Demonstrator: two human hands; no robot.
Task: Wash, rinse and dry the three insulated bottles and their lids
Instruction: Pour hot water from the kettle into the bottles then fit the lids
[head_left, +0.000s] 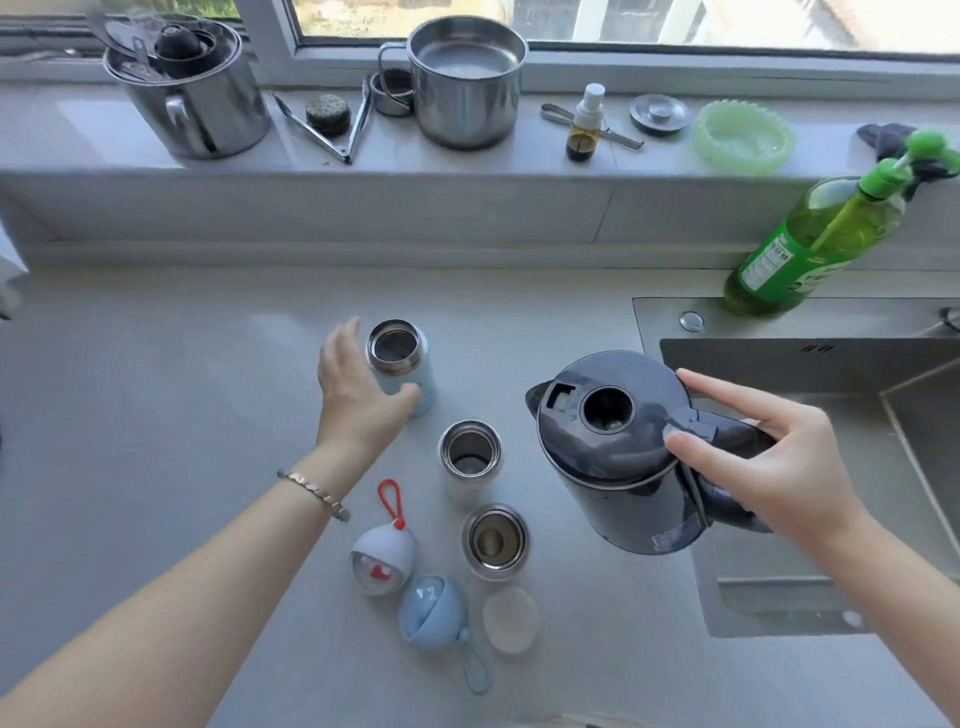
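Note:
Three small insulated bottles stand open on the grey counter: a pale blue bottle (400, 364) farthest back, a white bottle (470, 457) in the middle, and a third bottle (495, 540) nearest me. Their lids lie beside them: a white round lid with a red loop (383, 558), a blue round lid with a blue loop (432, 610) and a flat cream lid (511, 620). My left hand (358, 389) curves around the left side of the pale blue bottle, fingers spread, thumb touching its body. My right hand (758, 457) grips the handle of a dark grey kettle (618, 452) held above the counter.
A steel sink (810, 467) lies at the right, with a green dish soap bottle (810, 244) at its back corner. On the window sill stand two steel pots (467, 83), tongs, a small spray bottle and a green glass dish (743, 137).

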